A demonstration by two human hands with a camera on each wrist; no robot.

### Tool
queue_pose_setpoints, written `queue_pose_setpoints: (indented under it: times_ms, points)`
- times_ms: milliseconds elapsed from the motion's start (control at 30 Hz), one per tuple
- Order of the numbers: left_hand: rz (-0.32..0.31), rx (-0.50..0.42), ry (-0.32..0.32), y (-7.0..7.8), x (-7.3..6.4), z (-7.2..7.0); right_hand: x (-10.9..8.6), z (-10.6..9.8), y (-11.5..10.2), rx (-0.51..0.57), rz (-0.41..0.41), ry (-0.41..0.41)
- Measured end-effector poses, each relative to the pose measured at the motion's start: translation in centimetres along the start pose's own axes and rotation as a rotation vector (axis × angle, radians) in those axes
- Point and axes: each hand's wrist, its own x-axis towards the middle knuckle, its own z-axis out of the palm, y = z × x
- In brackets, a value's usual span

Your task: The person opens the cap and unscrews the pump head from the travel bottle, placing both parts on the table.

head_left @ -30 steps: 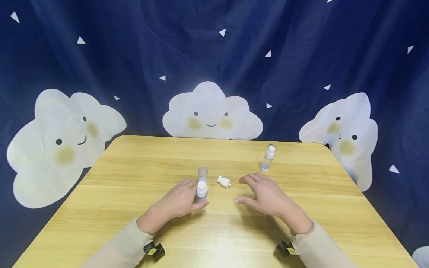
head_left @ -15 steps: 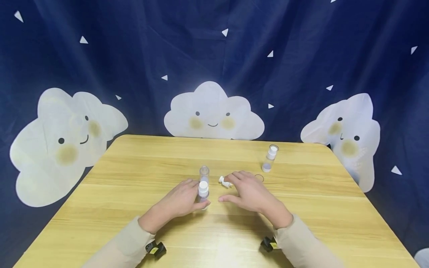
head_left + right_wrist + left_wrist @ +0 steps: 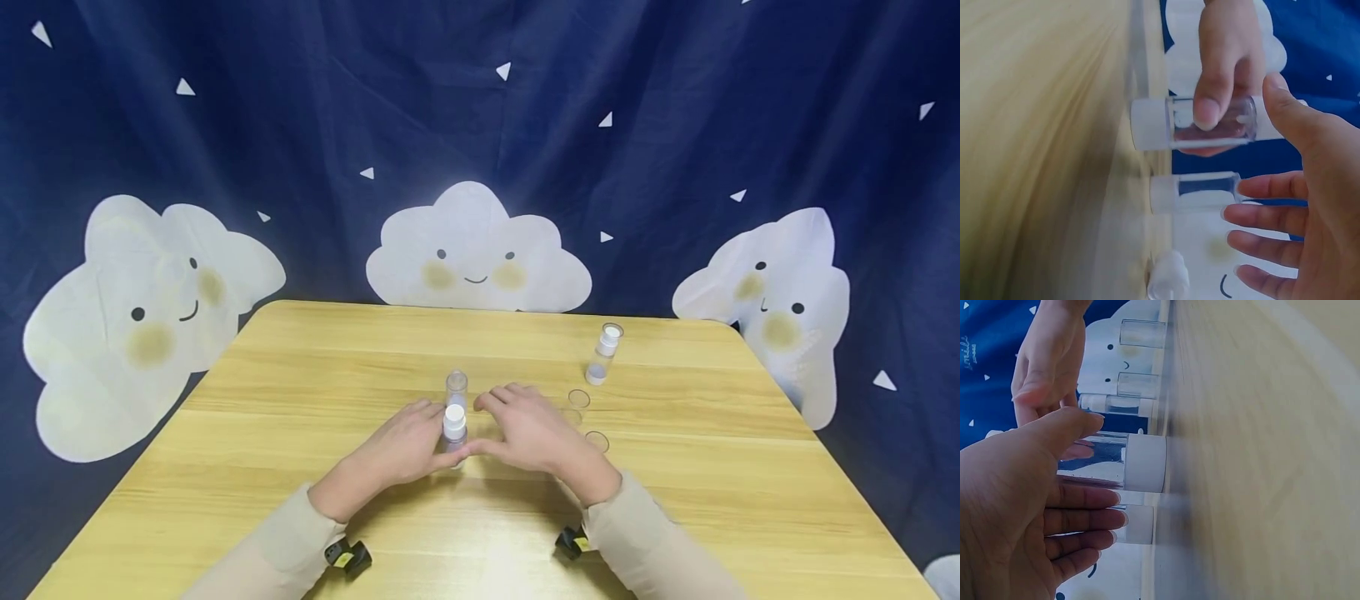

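Note:
My left hand (image 3: pixel 401 443) grips a small clear bottle (image 3: pixel 1150 124) with a white base and white top, thumb on one side and fingers on the other. It stands upright on the table. My right hand (image 3: pixel 528 432) hovers at its right with fingers spread; its thumb is near the bottle's top, and contact is unclear. Just behind stands a second clear bottle (image 3: pixel 456 382) with a white base and no pump on it. A white pump head (image 3: pixel 1169 276) lies on the table in the right wrist view, hidden behind my right hand in the head view.
Clear cylindrical caps (image 3: pixel 578 398) stand right of my right hand, partly hidden by it. Farther back on the right is a capped bottle (image 3: pixel 603 356) with a white top. A dark blue curtain (image 3: pixel 480 100) with clouds hangs behind the wooden table (image 3: pixel 337 350).
My right hand has moved left, from beside the loose pump head to the held bottle, uncovering the clear caps. The left hand keeps its hold in the same place.

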Motion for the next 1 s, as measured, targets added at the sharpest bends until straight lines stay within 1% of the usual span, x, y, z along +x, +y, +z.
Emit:
queue_pose_setpoints:
  times_ms: [167, 333, 467, 600, 700, 900, 1000]
  points:
    - [0.026, 0.013, 0.011, -0.1, 0.2, 0.0, 0.5, 0.5, -0.5, 0.007, -0.001, -0.011]
    - [0.026, 0.021, -0.002, -0.3, 0.2, -0.1, 0.8, 1.0, -1.0, -0.008, -0.007, -0.018]
    - [0.030, -0.003, 0.005, -0.3, 0.1, -0.1, 1.0, 1.3, -1.5, -0.014, -0.030, 0.015]
    - [0.057, 0.001, 0.036, -0.3, 0.1, 0.1, 1.2, 1.7, -1.8, -0.033, -0.055, 0.064]
    - [0.066, 0.008, 0.045, -0.3, 0.0, 0.2, 1.3, 1.9, -1.9, -0.044, -0.064, 0.081]
    - [0.070, 0.006, 0.042, -0.3, 0.0, 0.2, 1.3, 2.1, -2.1, -0.032, -0.062, 0.099]
    - [0.076, -0.017, 0.038, -0.3, -0.1, 0.3, 1.2, 2.1, -2.3, -0.028, -0.062, 0.110]
